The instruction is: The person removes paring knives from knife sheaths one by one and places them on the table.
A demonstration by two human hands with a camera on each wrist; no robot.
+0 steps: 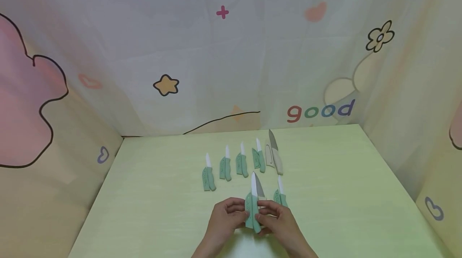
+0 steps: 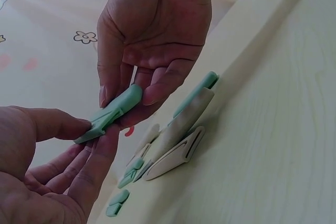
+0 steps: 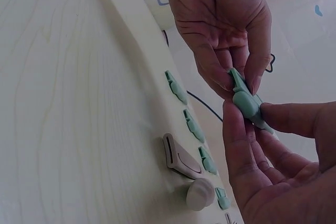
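Held just above the table, in both hands, are a small green-handled knife (image 1: pixel 254 186) with a white blade and its green sheath (image 1: pixel 248 214), side by side. My left hand (image 1: pixel 226 215) pinches the sheath between thumb and fingers. The green handle (image 3: pixel 245 104) is between the thumb and fingers of my right hand (image 1: pixel 280 221). Below and behind them a beige knife (image 2: pixel 185 121) lies on the table beside its beige sheath (image 2: pixel 181 156); the hands hide part of both in the head view. Just beyond the right hand lies another green knife (image 1: pixel 281 186).
Farther back on the pale table (image 1: pixel 151 194), several green knives (image 1: pixel 225 168) lie in a slanting row, each beside its sheath, blades pointing away. A beige knife (image 1: pixel 276 158) with a grey blade ends the row, its sheath alongside. A printed curtain (image 1: pixel 202 49) surrounds the back and sides.
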